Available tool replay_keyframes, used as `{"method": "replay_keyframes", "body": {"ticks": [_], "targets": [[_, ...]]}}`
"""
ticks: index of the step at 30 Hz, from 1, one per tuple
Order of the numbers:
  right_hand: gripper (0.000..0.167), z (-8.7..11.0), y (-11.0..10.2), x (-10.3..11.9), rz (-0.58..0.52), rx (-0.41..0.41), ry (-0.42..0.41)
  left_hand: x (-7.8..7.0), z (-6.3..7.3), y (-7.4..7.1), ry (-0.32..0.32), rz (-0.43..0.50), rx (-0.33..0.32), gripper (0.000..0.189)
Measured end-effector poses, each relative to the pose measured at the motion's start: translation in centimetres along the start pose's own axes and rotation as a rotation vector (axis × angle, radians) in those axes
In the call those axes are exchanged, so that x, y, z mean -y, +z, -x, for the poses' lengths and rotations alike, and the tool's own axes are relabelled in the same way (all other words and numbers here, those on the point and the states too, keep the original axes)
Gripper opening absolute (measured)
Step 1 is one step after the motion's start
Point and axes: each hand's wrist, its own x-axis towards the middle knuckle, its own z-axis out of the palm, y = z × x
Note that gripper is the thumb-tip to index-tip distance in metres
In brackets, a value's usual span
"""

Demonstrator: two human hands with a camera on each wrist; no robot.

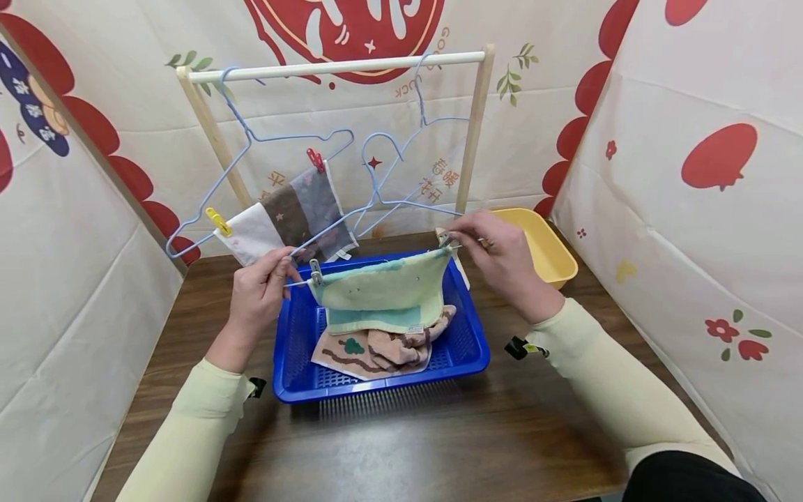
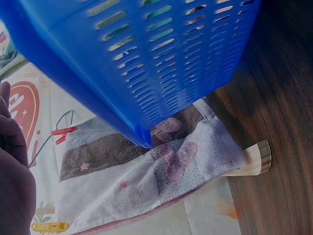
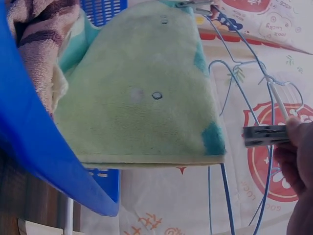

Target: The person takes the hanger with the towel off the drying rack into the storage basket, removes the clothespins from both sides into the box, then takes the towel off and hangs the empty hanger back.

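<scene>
My left hand [image 1: 256, 291] grips the left corner of a light blue clothes hanger [image 1: 330, 228] above the basket. A pale green towel [image 1: 385, 286] with teal patches hangs along the hanger's lower bar. One grey clothespin [image 1: 316, 272] clips it at the left end. At the towel's right corner, my right hand [image 1: 502, 252] pinches another grey clothespin [image 3: 266, 135] between thumb and finger. In the right wrist view this clothespin stands apart from the towel's edge. Below, a pink-and-brown towel [image 1: 351, 354] lies crumpled in the blue basket [image 1: 383, 390].
Behind stands a wooden rack [image 1: 351, 66] with two blue hangers. Its left hanger [image 1: 213, 192] carries a grey, brown and white towel [image 1: 297, 213], held by a red clothespin [image 1: 316, 160] and a yellow clothespin [image 1: 218, 221]. A yellow bin [image 1: 548, 244] sits at the right.
</scene>
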Motion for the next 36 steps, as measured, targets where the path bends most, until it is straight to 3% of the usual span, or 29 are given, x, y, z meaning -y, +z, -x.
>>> {"method": "replay_keyframes", "body": {"ticks": [10,13,20,25,30,36], "targets": [[0.033,-0.4,-1.9,-0.5,-0.107,-0.253,0.170,0.2,0.1,0.1,-0.002,0.000,0.000,0.025],[0.033,-0.8,-2.6,-0.9,-0.134,-0.275,0.246,0.2,0.1,0.1,-0.005,0.005,-0.012,0.022],[0.031,-1.4,-4.5,-3.7,-0.085,-0.239,0.421,0.2,0.1,-0.1,-0.017,0.012,-0.014,0.025],[0.033,-1.6,-5.4,-7.7,-0.017,-0.129,0.514,0.3,0.3,-0.1,-0.035,0.007,-0.002,0.029],[0.039,-1.8,-5.7,-12.5,0.106,0.105,0.612,0.3,0.3,-0.2,-0.024,0.011,-0.006,0.026],[0.046,-2.0,-5.2,-18.0,0.222,0.356,0.674,0.1,0.1,-0.4,-0.013,0.002,0.001,0.032]]}}
